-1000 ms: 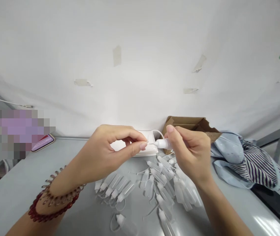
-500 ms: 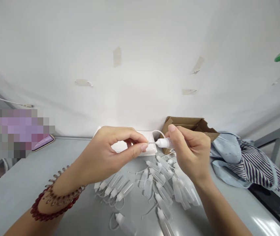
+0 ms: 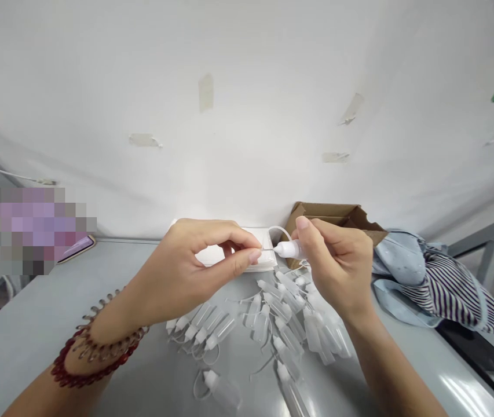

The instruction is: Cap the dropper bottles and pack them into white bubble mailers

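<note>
White plastic, in the form of a small squeeze bottle (image 3: 289, 249), is gripped between the thumb and fingers of the right hand (image 3: 337, 269). It is laid level so that its fine needle (image 3: 267, 249) points toward the left hand (image 3: 190, 266). There the thumb and forefinger are pinched shut at the needle's end; whether anything besides the needle is caught between them cannot be told. Both hands are raised above the desk (image 3: 33, 313), near its far edge, probably so that the small parts can be lined up close to the eye. Below them a heap of clear bottles (image 3: 273, 324) is spread within easy reach. Along the far edge a white box (image 3: 267, 263) and a cardboard box (image 3: 337, 214) are set, with folded cloth (image 3: 438, 284) at the right edge — and a phone (image 3: 75, 248) toward the far left corner.
</note>
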A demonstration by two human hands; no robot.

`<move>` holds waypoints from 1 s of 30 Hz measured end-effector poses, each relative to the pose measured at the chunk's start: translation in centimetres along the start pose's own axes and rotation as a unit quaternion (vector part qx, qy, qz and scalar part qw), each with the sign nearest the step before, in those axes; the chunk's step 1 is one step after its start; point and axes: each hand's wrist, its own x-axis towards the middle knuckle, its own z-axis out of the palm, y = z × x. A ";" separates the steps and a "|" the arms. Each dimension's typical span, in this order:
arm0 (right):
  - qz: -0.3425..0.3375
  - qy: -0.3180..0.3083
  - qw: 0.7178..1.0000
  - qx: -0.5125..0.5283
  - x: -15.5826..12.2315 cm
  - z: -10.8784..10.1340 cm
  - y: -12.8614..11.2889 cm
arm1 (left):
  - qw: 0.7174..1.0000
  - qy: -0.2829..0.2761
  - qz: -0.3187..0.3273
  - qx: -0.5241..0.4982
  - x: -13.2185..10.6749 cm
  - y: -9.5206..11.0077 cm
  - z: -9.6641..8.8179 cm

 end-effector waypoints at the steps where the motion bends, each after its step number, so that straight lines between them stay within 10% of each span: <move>1: -0.006 0.003 1.000 -0.009 0.0 0.0 0.0 | 1.000 0.000 0.001 0.002 0.0 0.0 0.0; 14: -0.096 0.059 0.987 -0.118 -0.4 0.4 -0.4 | 0.995 0.010 0.049 0.081 -0.4 -0.2 0.6; 30: -0.031 0.044 0.997 -0.048 -1.1 1.7 0.3 | 0.986 -0.027 0.097 0.131 -1.0 -1.0 1.5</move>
